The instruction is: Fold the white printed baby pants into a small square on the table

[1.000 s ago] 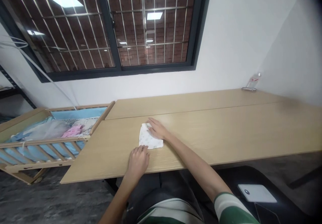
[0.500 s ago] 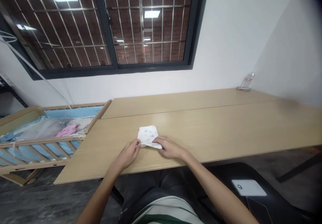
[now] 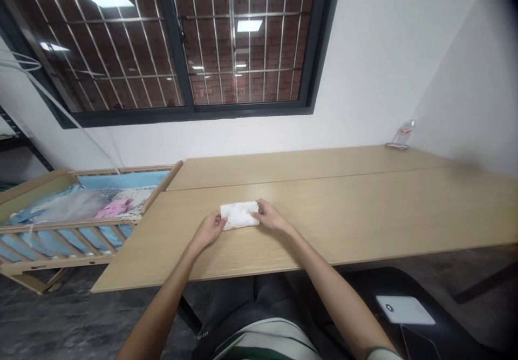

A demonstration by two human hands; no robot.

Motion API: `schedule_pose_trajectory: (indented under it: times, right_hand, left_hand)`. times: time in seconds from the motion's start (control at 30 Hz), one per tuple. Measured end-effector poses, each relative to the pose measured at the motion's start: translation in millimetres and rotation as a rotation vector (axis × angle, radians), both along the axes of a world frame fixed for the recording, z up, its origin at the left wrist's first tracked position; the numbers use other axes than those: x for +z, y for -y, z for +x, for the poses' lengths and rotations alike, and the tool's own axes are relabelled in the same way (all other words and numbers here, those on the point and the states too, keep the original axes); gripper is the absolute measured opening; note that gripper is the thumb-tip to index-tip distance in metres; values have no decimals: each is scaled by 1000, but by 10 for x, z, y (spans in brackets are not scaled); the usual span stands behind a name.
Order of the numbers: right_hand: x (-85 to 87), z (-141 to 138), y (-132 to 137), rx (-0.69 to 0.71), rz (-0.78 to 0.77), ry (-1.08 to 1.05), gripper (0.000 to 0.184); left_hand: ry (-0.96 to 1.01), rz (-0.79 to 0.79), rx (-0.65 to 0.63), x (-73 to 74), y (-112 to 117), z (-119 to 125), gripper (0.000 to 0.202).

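A small white cloth with a faint print is folded into a flat rectangle near the table's front edge. My left hand pinches its left end between thumb and fingers. At the opposite end, my right hand grips the right side, thumb on top and fingers behind. Beneath the cloth is the light wooden table.
To the left stands a wooden crib with blue lining and a pink cloth inside. A clear bottle is at the table's far right corner. A white phone lies on a black chair at lower right.
The cloth has gone from a squarer shape with its near edge partly folded to a narrower rectangle. Both hands have moved slightly away from me, the right now gripping the cloth's right end.
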State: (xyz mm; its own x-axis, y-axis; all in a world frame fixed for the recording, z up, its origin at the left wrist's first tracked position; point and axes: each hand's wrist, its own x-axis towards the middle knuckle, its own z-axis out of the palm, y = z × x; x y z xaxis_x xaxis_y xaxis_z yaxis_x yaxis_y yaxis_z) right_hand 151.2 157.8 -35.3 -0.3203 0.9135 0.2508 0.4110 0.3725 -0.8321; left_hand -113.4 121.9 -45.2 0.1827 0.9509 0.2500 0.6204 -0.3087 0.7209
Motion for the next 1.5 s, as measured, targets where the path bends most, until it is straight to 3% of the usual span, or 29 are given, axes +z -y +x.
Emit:
schedule_pose_trajectory:
  times: [0.23,0.3,0.37,0.43,0.5,0.6,0.67,0.83,1.03,1.23,1.33,1.5]
  right_hand:
    - [-185,-77,-105,-279,-25,10,40]
    - [-189,-102,-52,-359,58,15,40]
    - [-157,-145,28,-395,242,61,42]
    - [-115,-215,111,-322,432,166,45]
    - [-94,-307,170,-158,542,303,50]
    - [-127,-438,184,65,568,480,59]
    - [-172,-487,158,133,540,555,63]
    - [-232,-487,110,115,481,614,61]
    - [-219,-335,113,44,435,572,61]
    - [-162,-80,133,-33,242,542,76]
    - [-133,-43,153,-32,284,492,77]
    - [-131,-60,144,44,398,408,62]
  left_hand:
    - [-143,32,240,-142,-171,126,16]
    - [-162,81,282,-152,-131,170,18]
    - [-166,162,325,-132,-71,240,35]
    - [-166,250,324,-99,-13,337,53]
    - [-190,346,212,-83,23,440,65]
    - [-284,411,-8,-137,18,548,75]
    - [-335,342,-45,-214,-17,572,77]
    - [-352,217,-7,-370,-105,521,81]
    - [-346,194,38,-411,-113,449,83]
    - [-323,207,78,-439,-110,462,84]
    - [-315,249,62,-395,-105,412,81]
    - [-312,284,-50,-300,-94,274,59]
